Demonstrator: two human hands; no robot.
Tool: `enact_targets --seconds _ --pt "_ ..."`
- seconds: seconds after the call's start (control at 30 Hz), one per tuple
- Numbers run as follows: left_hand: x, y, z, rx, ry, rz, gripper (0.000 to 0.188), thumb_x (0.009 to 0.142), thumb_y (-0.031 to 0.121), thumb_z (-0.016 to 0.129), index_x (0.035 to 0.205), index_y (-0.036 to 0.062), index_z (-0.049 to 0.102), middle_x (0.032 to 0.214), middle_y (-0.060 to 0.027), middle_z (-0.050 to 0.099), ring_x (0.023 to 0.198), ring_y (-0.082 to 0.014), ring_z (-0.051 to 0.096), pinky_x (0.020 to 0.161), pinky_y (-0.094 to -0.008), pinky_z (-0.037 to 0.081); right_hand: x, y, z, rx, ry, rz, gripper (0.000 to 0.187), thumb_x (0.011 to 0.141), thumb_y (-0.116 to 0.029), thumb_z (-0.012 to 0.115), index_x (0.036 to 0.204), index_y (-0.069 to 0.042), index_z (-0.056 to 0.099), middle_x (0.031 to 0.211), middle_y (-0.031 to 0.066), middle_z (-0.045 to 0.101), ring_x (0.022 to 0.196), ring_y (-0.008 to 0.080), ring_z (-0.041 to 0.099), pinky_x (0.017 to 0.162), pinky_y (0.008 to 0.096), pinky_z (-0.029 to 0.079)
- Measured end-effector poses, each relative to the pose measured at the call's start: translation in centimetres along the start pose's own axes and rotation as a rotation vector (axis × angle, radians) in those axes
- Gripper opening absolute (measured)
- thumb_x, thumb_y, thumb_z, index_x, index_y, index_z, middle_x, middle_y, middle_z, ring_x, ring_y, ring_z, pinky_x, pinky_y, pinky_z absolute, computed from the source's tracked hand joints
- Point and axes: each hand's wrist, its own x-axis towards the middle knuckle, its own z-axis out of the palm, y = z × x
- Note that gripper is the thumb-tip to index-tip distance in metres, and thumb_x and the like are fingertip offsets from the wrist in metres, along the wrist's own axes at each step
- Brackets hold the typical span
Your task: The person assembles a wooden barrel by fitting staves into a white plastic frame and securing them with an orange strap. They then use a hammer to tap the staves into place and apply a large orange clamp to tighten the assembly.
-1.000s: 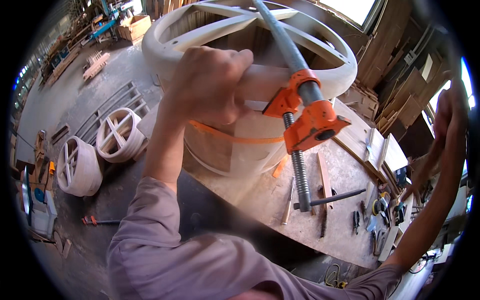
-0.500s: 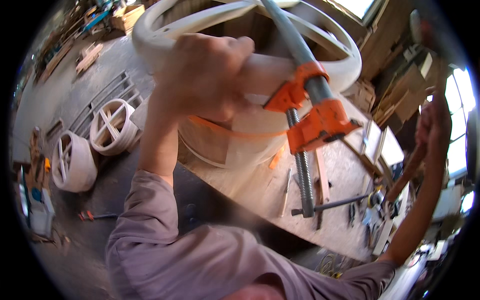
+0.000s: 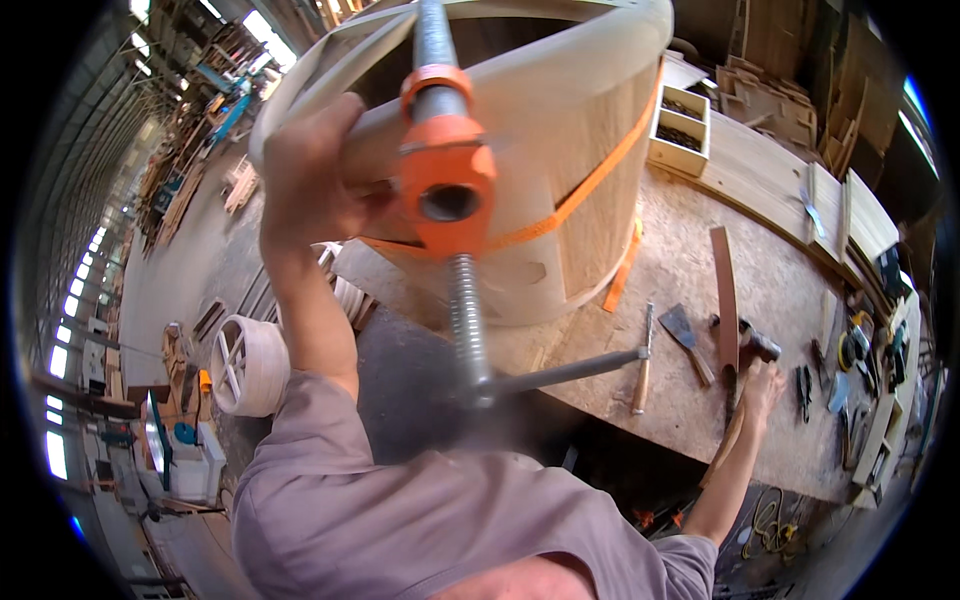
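Observation:
A large round pale wooden drum (image 3: pixel 520 265) with a spoked top stands on the workbench, an orange strap (image 3: pixel 575 205) around its side. An orange bar clamp (image 3: pixel 445 185) hangs in front of its rim, screw and handle pointing down. Beside the clamp, my left hand (image 3: pixel 310 180) is closed around a pale wooden piece (image 3: pixel 372 150) at the rim; blur hides its exact shape. My right hand (image 3: pixel 765 388) is low at the bench's right, closed on the handle of a hammer (image 3: pixel 763 349), whose dark head shows beyond my fingers.
A scraper (image 3: pixel 688 340), a chisel (image 3: pixel 643 370) and a curved wood strip (image 3: pixel 724 290) lie on the bench (image 3: pixel 590 370). Behind stands a divided wooden box (image 3: pixel 682 130). Several tools crowd the right edge. At left is a smaller spoked wooden ring (image 3: pixel 250 365).
My right hand has come down from high at the right to the bench with the hammer. The view has shifted, and the drum and clamp appear at a different angle. My left hand stays near the clamp.

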Motion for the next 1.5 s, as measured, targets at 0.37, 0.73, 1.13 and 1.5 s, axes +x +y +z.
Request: enact_targets --seconds 0.37,0.73,1.13,1.5 --pt "-0.4 -1.8 1.1 0.055 0.0 -0.024 0.076 0.056 0.058 0.09 0.102 0.0053 0.06 0.079 -0.0171 0.069 0.079 -0.0415 0.068 0.069 -0.0466 0.054 -14.5 -47.9 -13.2 1.03 0.731 -0.415 0.033 0.098 -0.012 0.053 0.127 0.005 0.059 0.119 0.0271 0.063 0.11 0.0404 0.06 0.096 0.0425 0.046" --pt "1.3 -13.0 -1.7 -0.643 -0.665 0.34 0.098 0.07 0.034 0.09 0.144 -0.005 0.038 0.121 -0.0115 0.063 0.111 -0.0213 0.06 0.092 -0.0357 0.048 -12.5 -51.7 -16.2 1.08 1.105 0.102 0.024 0.089 -0.015 0.052 0.098 0.0 0.069 0.098 0.0251 0.067 0.095 0.0422 0.063 0.087 0.048 0.05" --pt "1.7 -11.1 -0.4 -0.437 -0.389 0.575 0.041 0.093 0.03 0.07 0.117 -0.0028 0.064 0.094 -0.0071 0.069 0.085 -0.0148 0.064 0.077 -0.0282 0.05 -8.8 -52.5 -14.8 0.589 1.312 0.001 0.019 0.083 -0.012 0.056 0.08 -0.001 0.071 0.087 0.0221 0.069 0.083 0.0385 0.068 0.077 0.0463 0.052" --pt "4.0 -8.9 0.3 -0.474 -0.57 0.614 0.066 0.076 0.042 0.078 0.116 -0.0073 0.062 0.092 -0.0147 0.07 0.078 -0.0198 0.069 0.072 -0.0299 0.055 -10.8 -52.3 -16.3 1.016 1.172 0.208 0.025 0.081 -0.013 0.052 0.092 0.002 0.07 0.1 0.0273 0.069 0.096 0.041 0.068 0.087 0.049 0.051"
